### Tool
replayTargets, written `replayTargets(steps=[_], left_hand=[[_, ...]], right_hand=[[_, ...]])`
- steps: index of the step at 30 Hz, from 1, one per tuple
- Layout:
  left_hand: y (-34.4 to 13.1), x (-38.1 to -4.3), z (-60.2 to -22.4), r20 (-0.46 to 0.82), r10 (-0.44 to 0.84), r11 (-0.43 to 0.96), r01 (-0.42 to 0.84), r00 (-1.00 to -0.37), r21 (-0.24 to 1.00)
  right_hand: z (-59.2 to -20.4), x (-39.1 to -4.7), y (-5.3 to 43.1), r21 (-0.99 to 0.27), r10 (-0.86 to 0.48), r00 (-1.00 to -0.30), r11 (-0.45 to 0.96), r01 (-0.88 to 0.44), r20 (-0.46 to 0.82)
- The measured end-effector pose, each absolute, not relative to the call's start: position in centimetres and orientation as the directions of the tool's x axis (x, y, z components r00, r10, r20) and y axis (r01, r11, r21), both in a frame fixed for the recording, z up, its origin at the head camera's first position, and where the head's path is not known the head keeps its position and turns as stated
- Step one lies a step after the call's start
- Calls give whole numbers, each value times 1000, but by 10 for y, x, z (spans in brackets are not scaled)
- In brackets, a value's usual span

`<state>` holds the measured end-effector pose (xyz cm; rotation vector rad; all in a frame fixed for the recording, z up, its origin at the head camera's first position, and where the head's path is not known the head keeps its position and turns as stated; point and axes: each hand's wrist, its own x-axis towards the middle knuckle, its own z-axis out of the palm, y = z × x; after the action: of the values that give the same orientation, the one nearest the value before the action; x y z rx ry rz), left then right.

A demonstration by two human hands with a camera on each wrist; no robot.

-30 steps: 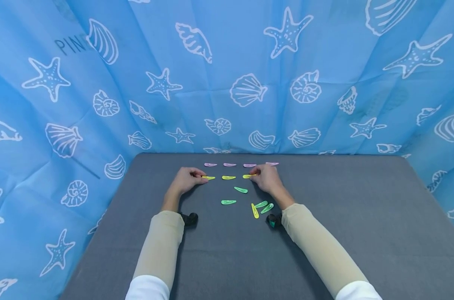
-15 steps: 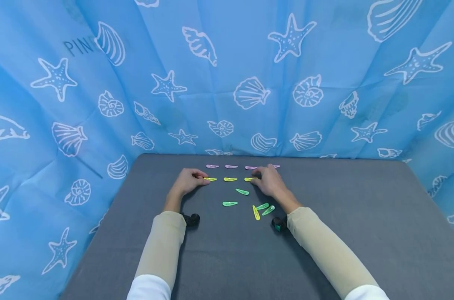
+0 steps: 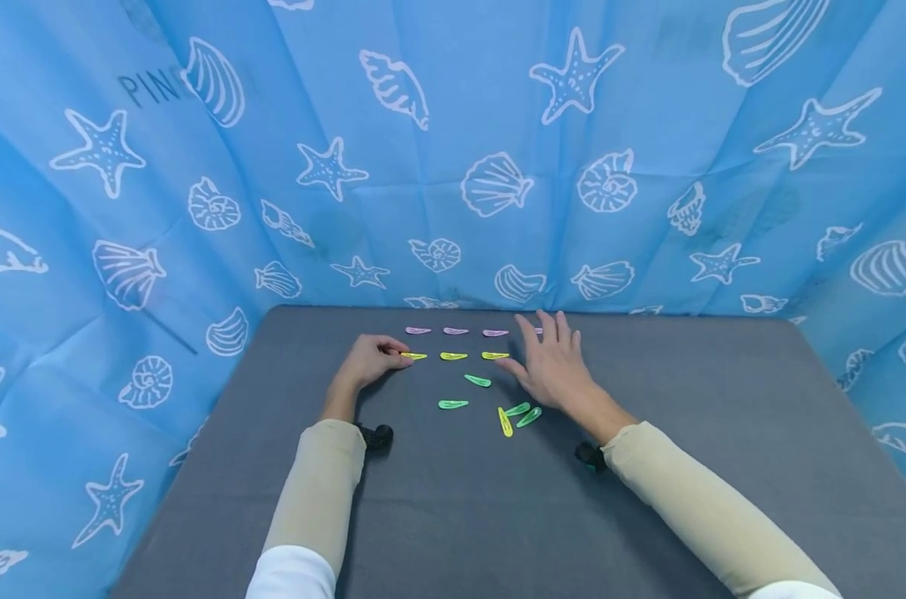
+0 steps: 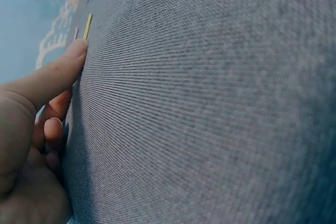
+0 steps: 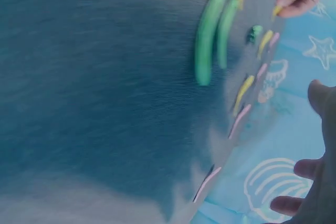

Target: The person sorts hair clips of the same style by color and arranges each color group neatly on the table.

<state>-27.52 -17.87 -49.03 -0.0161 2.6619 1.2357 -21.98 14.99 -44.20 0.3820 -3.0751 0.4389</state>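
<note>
My left hand (image 3: 366, 363) pinches the left end of a yellow snap hair clip (image 3: 417, 356) on the grey table; in the left wrist view the thumb lies at the clip's end (image 4: 88, 24). To its right sit a second yellow clip (image 3: 454, 356) and a third yellow clip (image 3: 494, 355), in one line. My right hand (image 3: 556, 366) has its fingers spread, its thumb near the right end of that third clip. Farther back runs a row of pink clips (image 3: 456, 331), the rightmost partly hidden behind the right hand's fingers.
Nearer me lie a tilted green clip (image 3: 478, 381) and a level green clip (image 3: 453, 404). By the right forearm, a yellow clip (image 3: 505, 422) and two green clips (image 3: 529, 417) form a loose cluster. A blue shell-print curtain (image 3: 438, 166) hangs behind the table's back edge.
My right hand has let go of the third yellow clip, spread its fingers and shifted right. The left hand keeps its pinch on the left yellow clip.
</note>
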Motion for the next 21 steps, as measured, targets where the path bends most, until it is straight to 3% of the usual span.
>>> replayTargets(steps=[11,21], left_hand=[[-179,-277,-490,-200,78,652,-102,-977,751],[-178,-275,-490,-198,74,653,-103,-977,750]], right_hand=[[-455,-193,158,-130,-388,-921,912,-389,32],[-463,-166,159,-130,-509,-857,847,-515,75]])
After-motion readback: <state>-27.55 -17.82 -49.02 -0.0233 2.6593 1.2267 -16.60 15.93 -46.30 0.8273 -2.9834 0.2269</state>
